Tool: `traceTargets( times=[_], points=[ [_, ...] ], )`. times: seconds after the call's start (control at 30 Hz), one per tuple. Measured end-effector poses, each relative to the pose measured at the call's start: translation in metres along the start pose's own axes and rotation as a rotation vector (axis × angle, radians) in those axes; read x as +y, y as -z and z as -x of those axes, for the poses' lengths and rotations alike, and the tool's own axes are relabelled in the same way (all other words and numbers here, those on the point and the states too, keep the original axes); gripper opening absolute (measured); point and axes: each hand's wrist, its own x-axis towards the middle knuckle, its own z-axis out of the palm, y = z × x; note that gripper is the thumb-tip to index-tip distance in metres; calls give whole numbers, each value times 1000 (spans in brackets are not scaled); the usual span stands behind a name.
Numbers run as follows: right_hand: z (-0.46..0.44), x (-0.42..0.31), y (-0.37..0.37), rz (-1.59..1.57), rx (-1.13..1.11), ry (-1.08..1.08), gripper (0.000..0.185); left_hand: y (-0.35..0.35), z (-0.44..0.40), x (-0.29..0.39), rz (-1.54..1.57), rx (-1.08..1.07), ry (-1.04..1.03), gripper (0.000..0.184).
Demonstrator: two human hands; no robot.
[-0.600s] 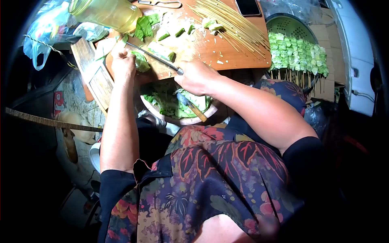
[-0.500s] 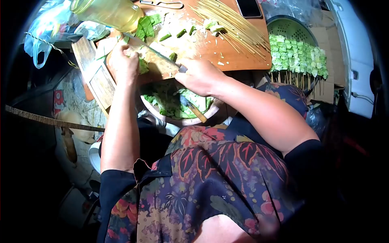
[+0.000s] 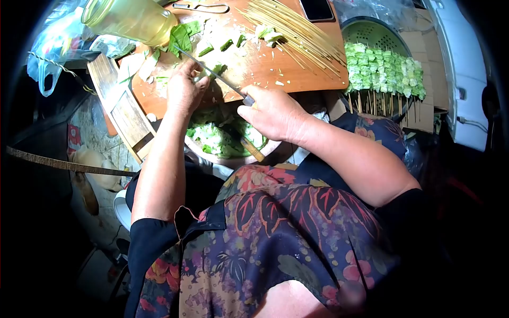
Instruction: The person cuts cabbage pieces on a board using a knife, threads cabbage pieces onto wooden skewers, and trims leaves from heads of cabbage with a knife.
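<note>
My right hand [image 3: 273,112] is closed round the handle of a knife [image 3: 220,78]. Its blade slants up and left across the wooden cutting board [image 3: 310,74]. Close to the blade, my left hand [image 3: 185,90] hovers at the board's near edge, fingers bent and thumb apart, with nothing visible in its grasp. Just right of its fingertips lies a green leaf piece [image 3: 218,69]. Dark green leaves [image 3: 181,38] rest beyond the blade tip. Under the board edge stands a bowl [image 3: 218,159] of cut lettuce [image 3: 211,139], a wooden-handled tool [image 3: 252,149] leaning in it.
Bamboo skewers [image 3: 297,37], a phone [image 3: 317,9], a peeler-like tool [image 3: 201,8] and a jar of yellowish liquid [image 3: 132,21] sit on or beside the board. Skewered lettuce [image 3: 384,71] rests on a green colander [image 3: 371,33] at right. A plastic bag [image 3: 50,58] hangs left.
My left hand has moved right, from the pale leaf at the board's left to beside the blade. My right hand has shifted slightly right and down with the knife. More pale lettuce shows in the bowl.
</note>
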Motion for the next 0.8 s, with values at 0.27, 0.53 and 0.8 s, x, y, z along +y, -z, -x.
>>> traceTargets(
  times=[0.27,0.53,0.8],
  points=[
    [4,0,6,137,-34,-51,38,-11,3,7,100,-7,171,31],
    [-17,-16,15,253,-125,-88,35,-8,2,10,94,-16,212,32],
    [-26,6,-1,157,2,-62,34,-28,9,-19,706,4,314,21]
  ],
)
